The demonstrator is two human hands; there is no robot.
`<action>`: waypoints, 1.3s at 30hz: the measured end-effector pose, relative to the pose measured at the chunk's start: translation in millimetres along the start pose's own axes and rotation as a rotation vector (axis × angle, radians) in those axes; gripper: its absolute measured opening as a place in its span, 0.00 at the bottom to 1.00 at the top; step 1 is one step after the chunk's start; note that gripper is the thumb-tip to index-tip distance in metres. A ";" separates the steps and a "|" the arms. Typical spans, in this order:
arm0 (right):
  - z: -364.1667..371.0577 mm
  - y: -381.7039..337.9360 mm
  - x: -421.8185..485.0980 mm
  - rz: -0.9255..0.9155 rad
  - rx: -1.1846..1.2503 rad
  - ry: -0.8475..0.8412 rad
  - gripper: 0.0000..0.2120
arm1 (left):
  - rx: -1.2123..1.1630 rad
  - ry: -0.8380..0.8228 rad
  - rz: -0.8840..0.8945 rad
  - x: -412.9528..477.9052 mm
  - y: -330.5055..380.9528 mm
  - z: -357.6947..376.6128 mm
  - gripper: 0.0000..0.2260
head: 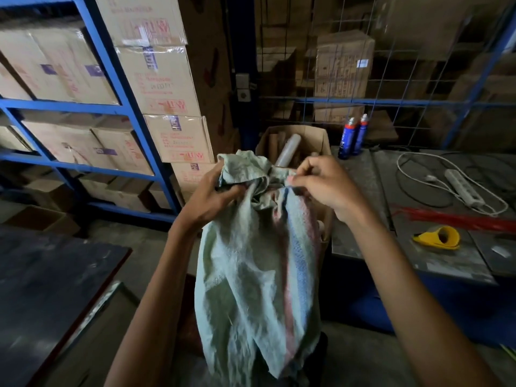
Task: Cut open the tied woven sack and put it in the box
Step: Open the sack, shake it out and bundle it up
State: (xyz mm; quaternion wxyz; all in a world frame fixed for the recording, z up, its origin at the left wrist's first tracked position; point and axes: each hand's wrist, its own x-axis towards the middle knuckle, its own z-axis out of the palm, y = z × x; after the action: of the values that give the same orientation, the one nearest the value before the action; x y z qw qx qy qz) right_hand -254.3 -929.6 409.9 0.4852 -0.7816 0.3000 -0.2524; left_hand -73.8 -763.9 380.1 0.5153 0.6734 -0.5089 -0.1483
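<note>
While 2 hands, left [212, 196] & right [326, 185], pinch 1 sack [251, 261], 1 box [296, 141] sits behind.

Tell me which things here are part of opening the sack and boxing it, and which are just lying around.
Part of the job:
sack, tied at the neck
left hand, gripping the neck
right hand, pinching at the tie
open box behind the sack

Lying about:
spray cans
power strip and cable
yellow tape dispenser
red straps
cartons on the blue shelves

Place: we see a warehouse stockroom.
Evidence: stacked cartons [164, 79] beside blue racking [117, 88], wire-mesh partition [391, 65] right of it.
</note>
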 end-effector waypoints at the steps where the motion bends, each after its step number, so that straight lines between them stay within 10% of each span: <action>1: 3.4 -7.9 1.5 0.031 0.095 0.003 0.11 | -0.039 -0.076 -0.037 -3.1 1.5 4.2 0.21; 5: 20.5 -33.1 -0.6 0.087 0.418 -0.044 0.11 | -0.034 -0.104 0.038 -0.2 1.2 32.8 0.48; 11: 10.3 -12.5 -15.2 -0.184 0.521 -0.017 0.05 | -0.112 0.437 0.058 5.3 2.1 57.2 0.28; 16: -11.1 96.5 -53.7 0.037 -0.025 -0.290 0.70 | -0.295 0.431 -0.030 7.6 4.4 42.4 0.32; 19: 20.7 129.3 -66.5 0.136 -0.202 -0.337 0.80 | -0.465 0.420 -0.134 19.0 14.8 52.5 0.38; 24: 75.9 108.9 -53.8 0.282 0.289 -0.059 0.20 | -0.464 0.231 -0.156 40.8 53.7 100.9 0.35; 28: 68.8 103.3 -44.3 0.451 0.469 0.003 0.09 | -0.054 -0.249 -0.170 55.5 59.3 56.3 0.47; 30: 57.2 105.6 -41.3 0.473 0.468 0.008 0.12 | 0.012 -0.358 -0.150 47.8 35.2 10.3 0.33; 32: 47.2 103.6 -37.0 0.448 0.490 0.057 0.08 | -0.082 -0.237 -0.162 27.2 2.3 -21.8 0.21; 35: 39.3 90.8 -25.6 0.418 0.487 0.087 0.09 | -0.395 0.095 -0.246 -12.7 -59.1 -22.9 0.33; 39: 36.1 64.9 -8.4 0.349 0.634 0.062 0.08 | -0.259 -0.223 -0.334 -62.8 -90.1 40.2 0.50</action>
State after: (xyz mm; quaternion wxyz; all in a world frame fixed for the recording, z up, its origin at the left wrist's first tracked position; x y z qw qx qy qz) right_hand -249.9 -924.4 335.6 0.7297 -0.5215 0.3503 -0.2699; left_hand -82.5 -737.5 266.4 0.5065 0.6559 -0.4208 -0.3691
